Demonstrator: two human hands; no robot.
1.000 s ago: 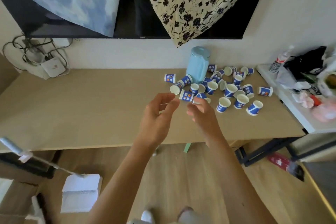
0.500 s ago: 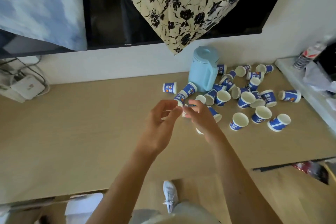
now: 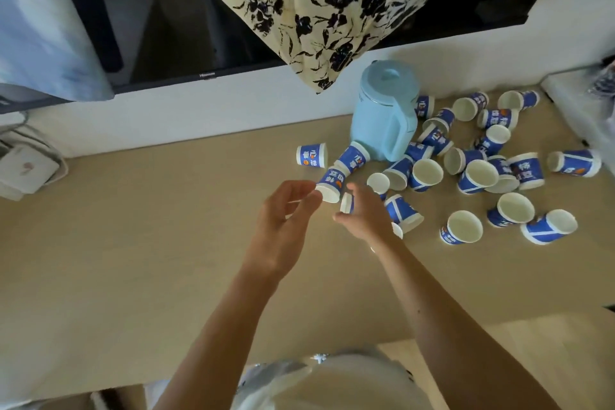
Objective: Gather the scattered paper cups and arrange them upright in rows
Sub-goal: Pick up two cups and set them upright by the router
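Observation:
Several blue-and-white paper cups [image 3: 476, 176] lie scattered on the tan table [image 3: 133, 243], right of centre; some lie on their sides and some stand upright. My right hand [image 3: 367, 215] reaches into the near edge of the pile, thumb and fingers curled round a tipped cup [image 3: 346, 202]. My left hand [image 3: 286, 220] hovers just to its left with loosely curved fingers and holds nothing. Its fingertips are close to the rim of a tilted cup [image 3: 330, 184]. One cup [image 3: 311, 155] lies alone on its side at the left of the pile.
A light-blue lidded jug [image 3: 382, 116] stands among the cups near the wall. A dark screen [image 3: 199, 27] with a floral cloth [image 3: 316, 3] hangs above. A white box with cables [image 3: 23, 166] sits far left. A white shelf edge [image 3: 579, 100] borders the right.
The view has moved closer to the table and over the pile. Both hands have reached forward to the near cups, and my right hand has closed round one.

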